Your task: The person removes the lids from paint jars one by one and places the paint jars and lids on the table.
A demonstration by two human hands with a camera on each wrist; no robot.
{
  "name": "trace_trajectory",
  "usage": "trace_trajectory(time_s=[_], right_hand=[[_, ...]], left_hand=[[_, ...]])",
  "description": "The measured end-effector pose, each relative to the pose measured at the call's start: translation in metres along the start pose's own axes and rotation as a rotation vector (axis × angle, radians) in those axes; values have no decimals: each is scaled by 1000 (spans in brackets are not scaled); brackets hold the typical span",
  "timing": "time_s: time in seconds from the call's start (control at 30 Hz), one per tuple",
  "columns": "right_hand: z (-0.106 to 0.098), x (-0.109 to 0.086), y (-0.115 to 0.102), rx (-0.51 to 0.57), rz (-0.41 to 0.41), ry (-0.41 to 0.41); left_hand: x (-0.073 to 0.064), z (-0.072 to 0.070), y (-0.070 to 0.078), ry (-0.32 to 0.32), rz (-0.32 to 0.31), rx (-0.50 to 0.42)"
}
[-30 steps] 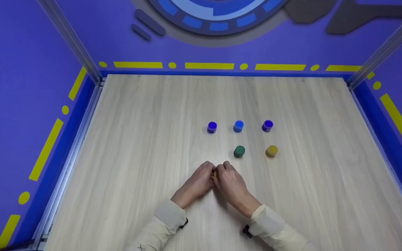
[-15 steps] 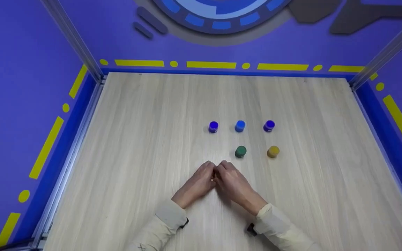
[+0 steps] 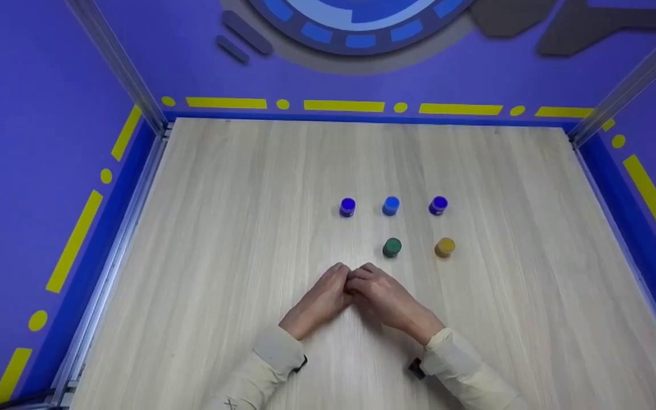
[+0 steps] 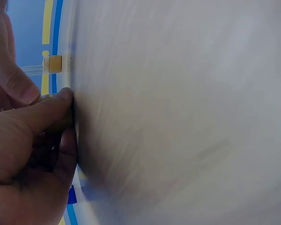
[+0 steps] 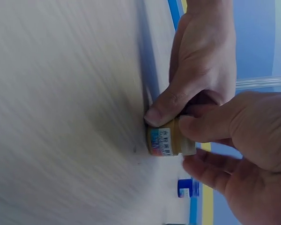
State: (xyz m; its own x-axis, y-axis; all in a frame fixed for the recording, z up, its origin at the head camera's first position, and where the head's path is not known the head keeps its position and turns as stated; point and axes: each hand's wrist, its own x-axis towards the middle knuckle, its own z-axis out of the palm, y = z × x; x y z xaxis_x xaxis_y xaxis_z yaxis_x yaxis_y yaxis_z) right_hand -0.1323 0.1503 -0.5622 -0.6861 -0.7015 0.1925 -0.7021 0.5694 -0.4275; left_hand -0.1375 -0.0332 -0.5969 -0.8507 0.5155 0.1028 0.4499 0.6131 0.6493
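A small paint jar (image 5: 164,142), yellowish-brown with a printed label and a pale lid, sits between both hands low over the table. My left hand (image 3: 319,299) grips its body, the thumb lying along the side near the base. At the lid end, the thumb and fingers of my right hand (image 3: 385,296) pinch it. From the head view the fingers hide this jar; in the left wrist view only a sliver shows behind the left thumb. Just beyond the hands stand a green paint jar (image 3: 392,247) and a yellow paint jar (image 3: 445,247).
Farther back, a row holds a violet-blue jar (image 3: 347,207), a light blue jar (image 3: 390,205) and another violet jar (image 3: 438,205). The wooden table (image 3: 220,228) is bounded by blue panels (image 3: 37,142) with yellow marks and metal posts.
My right wrist has swung outward to the right, and its fingers have turned at the jar. The brownish glimpse between the hands is now covered. My left hand stays nearly still.
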Motion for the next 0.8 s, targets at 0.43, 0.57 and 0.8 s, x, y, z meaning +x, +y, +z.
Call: trace_trajectory(time_s=[0.43,0.57,0.8], right_hand=[[4,-7,2,88,121,112],[4,-5,-3,141,313,262],[9,1,-21,50,470,316]], left_hand=[[-2,1,0,-4,15,-9],[-3,0,-1,-5,6,-80],[-2,1,0,15,16,-65]])
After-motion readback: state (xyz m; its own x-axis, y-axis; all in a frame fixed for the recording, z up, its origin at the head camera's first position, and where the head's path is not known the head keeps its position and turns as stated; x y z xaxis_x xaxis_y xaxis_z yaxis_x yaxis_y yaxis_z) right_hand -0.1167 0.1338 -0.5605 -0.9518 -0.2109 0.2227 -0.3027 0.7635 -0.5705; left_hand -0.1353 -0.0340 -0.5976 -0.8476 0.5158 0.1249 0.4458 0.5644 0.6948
